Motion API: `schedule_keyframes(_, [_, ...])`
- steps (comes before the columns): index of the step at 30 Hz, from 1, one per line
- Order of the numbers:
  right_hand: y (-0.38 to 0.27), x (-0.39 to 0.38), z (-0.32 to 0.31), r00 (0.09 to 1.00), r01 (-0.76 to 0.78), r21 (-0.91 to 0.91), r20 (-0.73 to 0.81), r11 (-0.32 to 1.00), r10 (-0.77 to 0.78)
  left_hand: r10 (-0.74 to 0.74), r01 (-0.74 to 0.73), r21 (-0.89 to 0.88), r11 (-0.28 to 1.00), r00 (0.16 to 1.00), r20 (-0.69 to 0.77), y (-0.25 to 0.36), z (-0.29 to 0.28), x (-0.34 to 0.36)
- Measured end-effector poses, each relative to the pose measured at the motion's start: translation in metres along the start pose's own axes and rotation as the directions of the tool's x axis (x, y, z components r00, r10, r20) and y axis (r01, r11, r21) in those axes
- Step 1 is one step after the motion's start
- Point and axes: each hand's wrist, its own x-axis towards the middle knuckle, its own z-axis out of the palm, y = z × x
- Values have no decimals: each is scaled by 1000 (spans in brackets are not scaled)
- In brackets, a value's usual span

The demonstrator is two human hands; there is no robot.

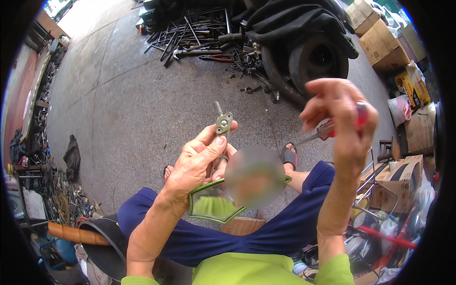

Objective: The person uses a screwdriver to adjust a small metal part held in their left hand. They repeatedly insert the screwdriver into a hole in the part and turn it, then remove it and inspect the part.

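Observation:
My left hand [190, 164] grips the metal stem of a green-framed motorcycle mirror [209, 205]. The mirror's angular glass hangs below the fingers, and a round blurred patch covers its right part. At the stem's upper end, a small metal bracket plate [224, 124] sits above my thumb, with cross-head screws in it and a threaded stud sticking up. Off to the right, raised and smeared by motion, my right hand [344, 114] holds a screwdriver [327, 129] with a red handle. Its shaft points left and downward, apart from the bracket.
Loose wrenches and other hand tools [190, 35] are heaped on the floor ahead, with red-handled pliers [216, 58] nearby. Tires [318, 59] stand at the far right. Cardboard boxes [382, 45] line the right side; a black bucket [102, 237] stands lower left. My sandalled feet rest below.

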Motion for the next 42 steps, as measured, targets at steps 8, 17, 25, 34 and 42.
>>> schedule_keyframes(8, [3, -2, -35, 870, 237, -105, -421, 966, -259, -119, 118, -151, 981, 993, 5, -5, -2, 0])
schedule_keyframes(17, [1, -10, -38, 909, 332, 118, -305, 936, -284, -82, 107, 191, 976, 987, -135, -3, 11, -4])
schedule_keyframes(25, [15, -9, 19, 987, 79, -32, 140, 996, -74, 30, 32, 432, 901, 990, -137, -8, 18, -7])
schedule_keyframes(34, [31, -14, 43, 938, 174, -223, 334, 959, -92, 114, -32, 481, 876, 983, -142, -8, 22, -9])
schedule_keyframes(42, [25, -16, 40, 875, 226, -104, 459, 968, -155, 148, -36, 608, 793, 980, -134, -9, 19, -9])
